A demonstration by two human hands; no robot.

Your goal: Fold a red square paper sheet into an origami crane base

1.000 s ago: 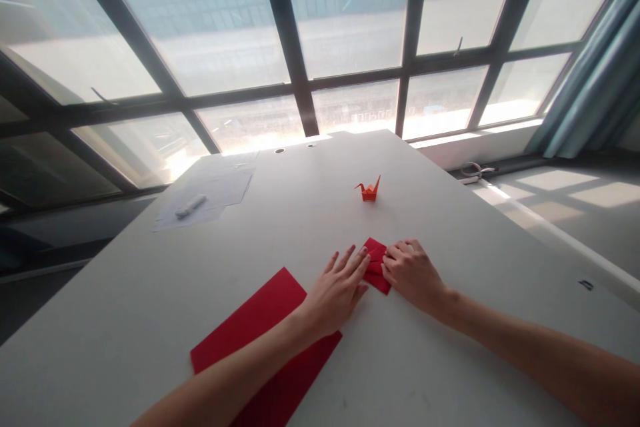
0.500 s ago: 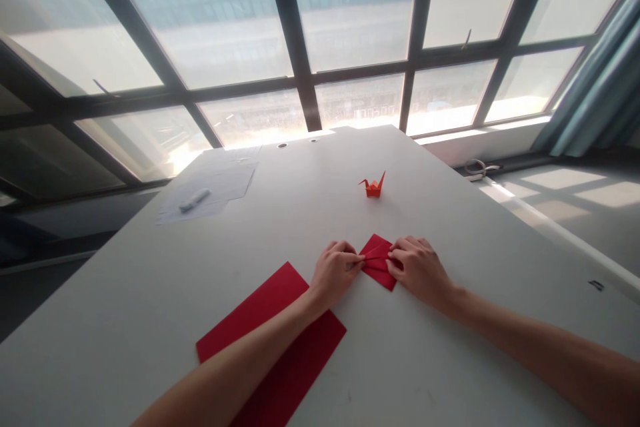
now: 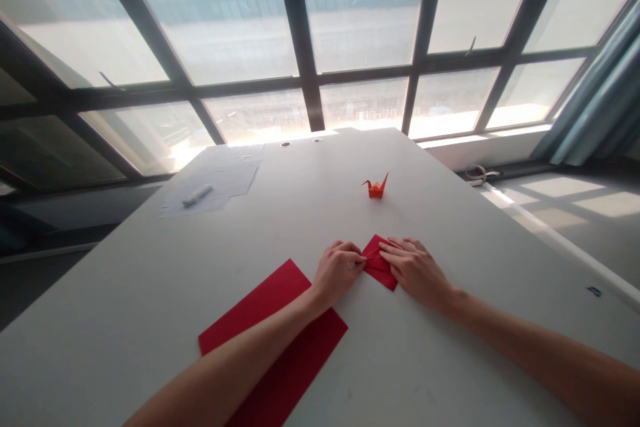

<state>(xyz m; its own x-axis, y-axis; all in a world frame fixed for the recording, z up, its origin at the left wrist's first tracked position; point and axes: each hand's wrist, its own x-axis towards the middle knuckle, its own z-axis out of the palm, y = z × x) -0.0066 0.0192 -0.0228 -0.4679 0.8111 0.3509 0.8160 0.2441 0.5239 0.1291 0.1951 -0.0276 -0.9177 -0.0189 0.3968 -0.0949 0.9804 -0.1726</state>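
Observation:
A small folded piece of red origami paper [image 3: 380, 272] lies on the white table between my hands. My left hand [image 3: 340, 270] pinches its left corner between thumb and fingertips. From the right, my right hand [image 3: 414, 265] rests on the paper with its fingers stretched out flat across the upper right part, hiding that side. Beyond them stands a finished orange-red paper crane [image 3: 377, 188]. Under my left forearm lies a larger sheet of red paper [image 3: 260, 300], partly covered by the arm.
White paper sheets [image 3: 235, 179] lie at the table's far left, with a whitish roll-shaped object [image 3: 198, 195] on them. Tall windows [image 3: 365, 13] rise behind the white table [image 3: 300, 213]. A small dark mark or item [image 3: 593, 291] is near the right edge.
My right hand's fingers have gone from pinching the red paper to lying flatter over it. My left hand keeps its pinch at the left corner. The view has shifted slightly.

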